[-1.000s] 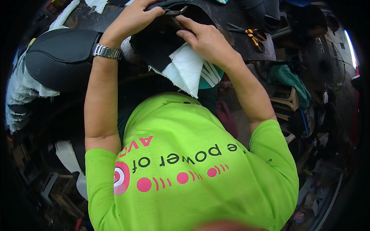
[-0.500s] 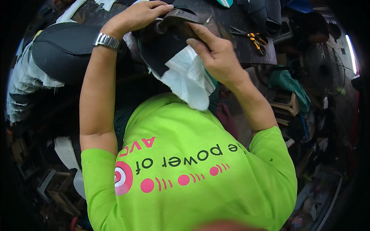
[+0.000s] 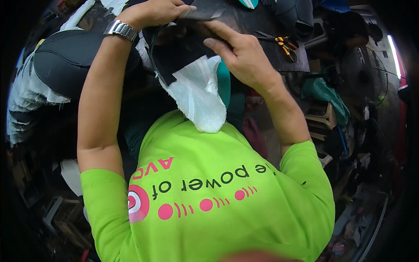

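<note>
My right hand [image 3: 251, 56] is closed round the handle of a hammer [image 3: 201, 15], whose head is smeared by motion close to my left fingertips. My left hand [image 3: 152, 12], with a metal watch on its wrist, is bent over the far edge of a black cover [image 3: 163, 54]; the top of the picture cuts off part of that hand. White fabric backing [image 3: 198, 94] hangs from the cover down against my green shirt. A teal strip [image 3: 224, 83] shows beside the fabric. What lies under my left fingers is hidden.
Black padded covers with frayed white edges [image 3: 61, 56] are stacked at left. On the dark table [image 3: 290, 65] lie orange-handled scissors [image 3: 284, 43], with a black padded piece [image 3: 294, 19] behind. Farther right are a green bag [image 3: 325, 96], a stool [image 3: 321, 115] and a fan [image 3: 366, 76].
Both hands have moved slightly up and left, the hammer with the right one. Its head is now blurred. The white fabric has swung left and hangs lower.
</note>
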`<state>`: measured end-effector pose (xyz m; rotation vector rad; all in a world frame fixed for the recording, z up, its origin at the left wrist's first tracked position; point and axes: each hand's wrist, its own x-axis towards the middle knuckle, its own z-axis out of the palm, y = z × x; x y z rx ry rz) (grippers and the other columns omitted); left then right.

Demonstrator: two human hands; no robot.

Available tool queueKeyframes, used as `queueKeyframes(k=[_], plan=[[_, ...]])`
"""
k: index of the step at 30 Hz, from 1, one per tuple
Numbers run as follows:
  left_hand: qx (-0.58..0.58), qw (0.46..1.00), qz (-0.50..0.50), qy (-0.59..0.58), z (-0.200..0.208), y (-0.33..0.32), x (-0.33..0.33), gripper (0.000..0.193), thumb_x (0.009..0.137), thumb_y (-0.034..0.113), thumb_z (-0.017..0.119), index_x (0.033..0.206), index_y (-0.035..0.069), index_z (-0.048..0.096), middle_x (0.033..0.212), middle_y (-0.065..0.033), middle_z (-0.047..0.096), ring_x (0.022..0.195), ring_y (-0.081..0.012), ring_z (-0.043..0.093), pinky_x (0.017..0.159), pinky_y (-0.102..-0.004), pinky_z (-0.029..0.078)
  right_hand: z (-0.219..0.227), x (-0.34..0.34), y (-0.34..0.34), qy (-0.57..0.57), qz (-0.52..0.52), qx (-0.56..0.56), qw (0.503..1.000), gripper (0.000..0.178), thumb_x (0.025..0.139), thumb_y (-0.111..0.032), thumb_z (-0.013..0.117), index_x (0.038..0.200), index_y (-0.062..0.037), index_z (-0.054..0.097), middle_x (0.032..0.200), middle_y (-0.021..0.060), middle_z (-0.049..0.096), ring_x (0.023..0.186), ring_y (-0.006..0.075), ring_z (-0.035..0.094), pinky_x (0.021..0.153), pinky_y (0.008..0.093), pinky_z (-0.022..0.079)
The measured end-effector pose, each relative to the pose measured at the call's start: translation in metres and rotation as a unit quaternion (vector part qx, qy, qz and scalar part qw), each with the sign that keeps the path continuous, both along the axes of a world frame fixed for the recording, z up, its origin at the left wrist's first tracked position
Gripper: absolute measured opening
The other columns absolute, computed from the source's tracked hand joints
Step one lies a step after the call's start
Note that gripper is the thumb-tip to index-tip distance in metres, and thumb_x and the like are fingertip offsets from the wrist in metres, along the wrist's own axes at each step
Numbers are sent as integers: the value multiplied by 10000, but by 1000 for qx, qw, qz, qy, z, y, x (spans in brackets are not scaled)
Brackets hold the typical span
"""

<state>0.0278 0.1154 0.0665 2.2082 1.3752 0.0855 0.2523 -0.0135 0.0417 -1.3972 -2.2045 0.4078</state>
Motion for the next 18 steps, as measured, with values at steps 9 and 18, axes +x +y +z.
queueKeyframes(k=[9, 18], plan=[[64, 996, -43, 48, -11, -1, 22, 565, 1010, 529, 498, 1194, 48, 731, 1194, -221, 715, 1142, -395, 665, 1010, -455, 504, 6, 33, -60, -14, -40, -135, 990, 389, 979, -253, 660, 1356, -161, 628, 946, 250, 723, 863, 390, 729, 781, 437, 569], [71, 989, -53, 121, -2, -7, 45, 566, 995, 538, 505, 1160, 53, 747, 1157, -224, 726, 1123, -393, 675, 997, -464, 512, -27, 27, -63, 19, -114, -75, 990, 403, 970, -248, 677, 1345, -117, 606, 924, 250, 716, 862, 418, 714, 779, 459, 577]])
